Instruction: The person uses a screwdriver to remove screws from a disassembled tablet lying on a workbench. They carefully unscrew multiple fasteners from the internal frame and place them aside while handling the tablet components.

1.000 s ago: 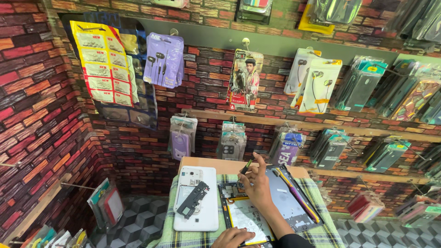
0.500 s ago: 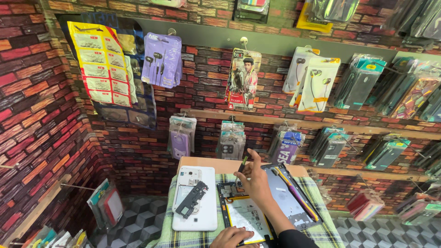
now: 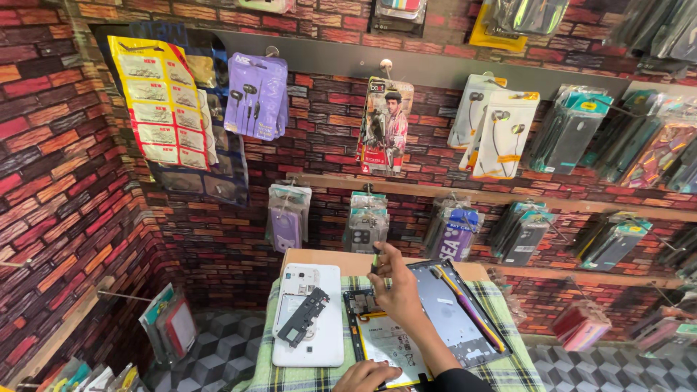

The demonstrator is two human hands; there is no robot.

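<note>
My right hand (image 3: 396, 290) pinches a small green-handled tool (image 3: 375, 260) above the opened tablet (image 3: 385, 341) on the checked-cloth table (image 3: 508, 363); my left hand (image 3: 370, 376) presses flat on the tablet's near edge.

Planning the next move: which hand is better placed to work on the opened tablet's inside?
Right, probably: the right hand pinches a thin tool over the opened tablet; the left hand rests on its lower edge.

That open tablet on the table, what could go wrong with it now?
The right hand holds a thin tool above the tablet; a slip might scratch its exposed parts. The black part lies loose on the white cover and could slide off. The left hand presses the tablet's edge.
</note>
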